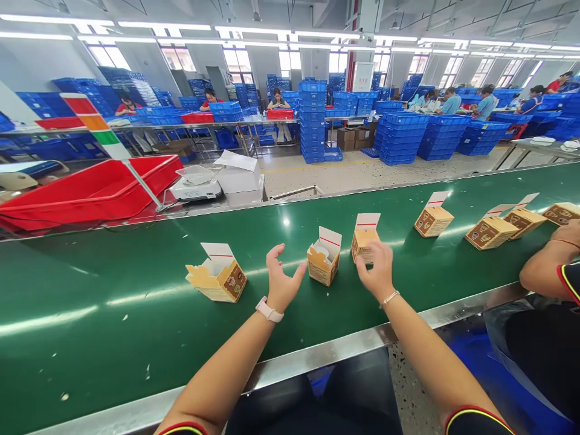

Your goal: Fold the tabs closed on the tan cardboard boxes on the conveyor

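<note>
Green belt [158, 338], bearing cartons with raised flaps. Risks, by our judgement: middle carton [322, 275], tipped by a sideways knock; white flap [368, 221] on the farther carton [359, 244], creased by a snagging finger. Left hand [283, 283], ours: empty, fingers spread, beside the middle carton. Right hand [379, 272], ours: fingers parted, before the farther carton, contact we cannot tell. Other stock: left carton [235, 281], flaps splayed; co-worker's forearm [546, 263], right, limiting our reach; red tray [104, 196], far left.
</note>
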Available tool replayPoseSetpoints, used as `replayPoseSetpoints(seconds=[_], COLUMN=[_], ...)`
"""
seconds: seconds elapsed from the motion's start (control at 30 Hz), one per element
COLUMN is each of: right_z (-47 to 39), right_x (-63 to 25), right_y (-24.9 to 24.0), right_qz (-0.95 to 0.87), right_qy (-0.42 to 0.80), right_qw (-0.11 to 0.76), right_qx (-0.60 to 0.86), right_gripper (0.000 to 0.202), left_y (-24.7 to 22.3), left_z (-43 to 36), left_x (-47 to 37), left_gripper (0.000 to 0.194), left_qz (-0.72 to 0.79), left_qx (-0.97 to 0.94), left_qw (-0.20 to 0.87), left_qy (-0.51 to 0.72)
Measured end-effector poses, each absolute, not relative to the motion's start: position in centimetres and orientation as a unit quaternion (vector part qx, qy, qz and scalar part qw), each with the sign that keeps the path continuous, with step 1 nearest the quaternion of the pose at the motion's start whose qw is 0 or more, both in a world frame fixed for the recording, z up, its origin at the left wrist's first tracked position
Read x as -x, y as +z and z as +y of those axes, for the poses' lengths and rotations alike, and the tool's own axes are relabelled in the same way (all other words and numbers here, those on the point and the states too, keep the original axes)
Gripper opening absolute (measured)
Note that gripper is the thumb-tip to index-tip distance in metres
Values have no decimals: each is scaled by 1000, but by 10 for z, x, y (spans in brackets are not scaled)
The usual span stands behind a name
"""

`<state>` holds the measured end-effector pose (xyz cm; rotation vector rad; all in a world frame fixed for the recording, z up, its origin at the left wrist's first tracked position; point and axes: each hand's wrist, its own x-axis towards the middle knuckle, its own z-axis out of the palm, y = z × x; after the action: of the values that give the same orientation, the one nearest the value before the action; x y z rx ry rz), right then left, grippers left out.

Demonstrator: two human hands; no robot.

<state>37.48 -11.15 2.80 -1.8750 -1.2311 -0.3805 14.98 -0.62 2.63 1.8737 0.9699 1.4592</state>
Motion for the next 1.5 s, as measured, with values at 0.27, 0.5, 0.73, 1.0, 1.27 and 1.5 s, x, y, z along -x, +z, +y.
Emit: replayPoseSetpoints(seconds=[0.27, 0.5, 0.73, 1.0, 1.27, 1.5], right_z=[-98, -107, -107, -120, -134, -113], right_x=[-424, -431, -448, -444, -421, -413], right_y=[45, 42, 44, 39, 17, 4], right_qz=[-453, -455, -426, -380, -547, -502], right_qy=[-136, -129, -113, -197, -127, -109], right_qw=[226, 204, 185, 232, 406, 460], right_qx=[852, 857, 879, 873, 721, 724], right_gripper=[43, 50, 46, 65, 67, 45], left_y=[7, 1, -5, -4, 15, 39], left_z=[-9, -10, -12, -14, -6, -3], left_x=[-142, -143, -143, -144, -201, -284], left_gripper=[51, 47, 44, 42, 52, 23], left_qz=[376, 369, 365, 354, 243, 182], left_qx=[-697, -700, -713, -706, -769, -822], left_qw=[326, 334, 334, 345, 430, 451], left_qy=[517, 512, 496, 507, 407, 297])
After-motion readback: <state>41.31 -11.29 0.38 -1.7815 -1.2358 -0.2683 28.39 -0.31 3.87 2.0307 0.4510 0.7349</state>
